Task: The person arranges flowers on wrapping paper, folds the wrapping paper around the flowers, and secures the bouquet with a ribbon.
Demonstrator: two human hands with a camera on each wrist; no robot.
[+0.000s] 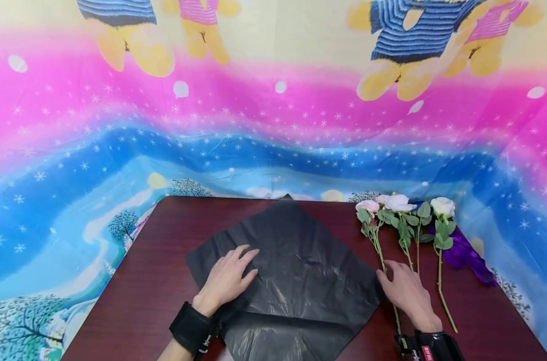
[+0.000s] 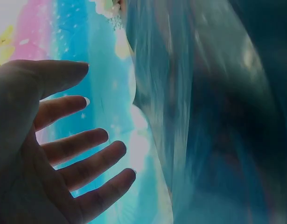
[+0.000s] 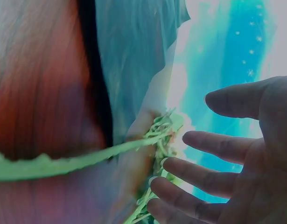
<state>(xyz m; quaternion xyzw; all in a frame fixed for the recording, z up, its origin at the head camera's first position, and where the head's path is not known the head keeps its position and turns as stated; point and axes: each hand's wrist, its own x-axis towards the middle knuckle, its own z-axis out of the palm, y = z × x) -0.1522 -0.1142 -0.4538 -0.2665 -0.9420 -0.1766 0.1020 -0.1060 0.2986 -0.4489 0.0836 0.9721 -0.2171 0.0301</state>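
Note:
A black sheet of wrapping paper lies diamond-wise across the table, creased and shiny in places. Over its left part my left hand is held palm down, fingers spread; in the left wrist view the fingers stand straight beside the sheet, holding nothing. My right hand is just off the sheet's right corner, above rose stems. In the right wrist view a green stem passes near its extended fingers, without a grip. Whether either hand touches anything, I cannot tell.
Several pale pink and white roses with leaves lie on the right of the dark red table, a white rose outermost. Purple cloth or ribbon lies beside them. A patterned curtain hangs behind the table.

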